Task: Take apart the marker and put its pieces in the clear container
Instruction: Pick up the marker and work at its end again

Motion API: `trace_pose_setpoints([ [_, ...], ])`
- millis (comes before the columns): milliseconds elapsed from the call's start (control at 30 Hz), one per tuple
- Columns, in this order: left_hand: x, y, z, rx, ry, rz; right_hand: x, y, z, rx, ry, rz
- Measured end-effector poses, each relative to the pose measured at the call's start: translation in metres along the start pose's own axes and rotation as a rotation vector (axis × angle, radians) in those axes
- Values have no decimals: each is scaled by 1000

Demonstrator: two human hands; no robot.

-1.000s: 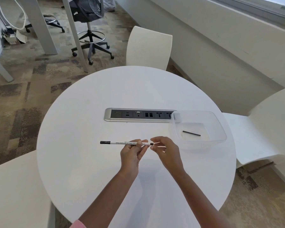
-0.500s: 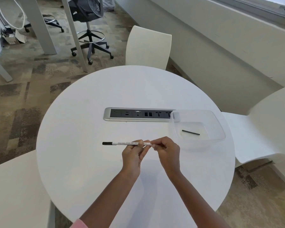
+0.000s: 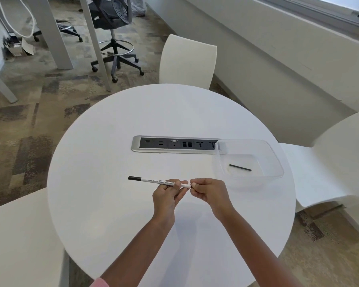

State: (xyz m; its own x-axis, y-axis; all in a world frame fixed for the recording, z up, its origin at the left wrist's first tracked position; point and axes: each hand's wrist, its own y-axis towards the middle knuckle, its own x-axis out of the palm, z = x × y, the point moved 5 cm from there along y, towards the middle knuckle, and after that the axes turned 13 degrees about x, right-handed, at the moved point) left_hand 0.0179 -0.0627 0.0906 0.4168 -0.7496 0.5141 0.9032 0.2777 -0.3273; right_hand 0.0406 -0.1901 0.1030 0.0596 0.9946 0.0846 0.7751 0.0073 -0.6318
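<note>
A thin white marker (image 3: 151, 180) with printed lettering and a black left end lies level above the round white table (image 3: 112, 154). My left hand (image 3: 167, 194) grips its right part from below. My right hand (image 3: 207, 190) pinches a small dark piece at the marker's right end, fingers closed around it. To the right stands the clear container (image 3: 276, 162), a shallow plastic tub. One thin black stick-like piece (image 3: 240, 167) lies on its bottom.
A silver power and data socket strip (image 3: 174, 145) is set into the table's middle, its right end under the container's corner. White chairs stand behind (image 3: 188, 63), to the right (image 3: 327, 168) and at the left front. An office chair (image 3: 114, 38) is farther back.
The marker has tilted a little, its right end lower. My right hand's fingertips closed on the marker's right end and stay there; a dark bit now shows between them.
</note>
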Motion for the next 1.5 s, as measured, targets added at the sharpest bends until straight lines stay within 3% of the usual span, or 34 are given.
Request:
trace_pose_setpoints([
  [100, 0, 2, 1, -18, -46, 14, 2, -8, 0, -287, -398, 171],
  [300, 3, -1, -2, -36, -89, 7, 4, -20, -2, -568, -526, 236],
  [533, 2, -4, -2, 21, 48, -31, 2, -9, 8, -196, -236, 136],
  [667, -1, -6, 0, 68, 150, -72, 1, -3, 18, 158, 20, -35],
  [733, -2, -7, -1, 73, 159, -77, -1, -3, 18, 206, 44, -95],
  [800, -2, -6, -1, 59, 124, -65, -3, -3, 14, 92, -11, -79],
  [933, -2, -3, -4, -23, -9, -8, -1, -14, 8, -331, -440, 152],
  [1067, 0, -2, -5, -124, -124, 14, 7, -29, 3, -756, -714, 294],
  [1167, 0, -3, -6, -162, -163, 32, 11, -35, -3, -981, -960, 391],
  [1300, 1, -4, -6, -161, -146, 37, 13, -33, -6, -1108, -1168, 471],
  [1500, -1, -2, -7, -112, -29, 21, 14, -27, -5, -1031, -1212, 403],
])
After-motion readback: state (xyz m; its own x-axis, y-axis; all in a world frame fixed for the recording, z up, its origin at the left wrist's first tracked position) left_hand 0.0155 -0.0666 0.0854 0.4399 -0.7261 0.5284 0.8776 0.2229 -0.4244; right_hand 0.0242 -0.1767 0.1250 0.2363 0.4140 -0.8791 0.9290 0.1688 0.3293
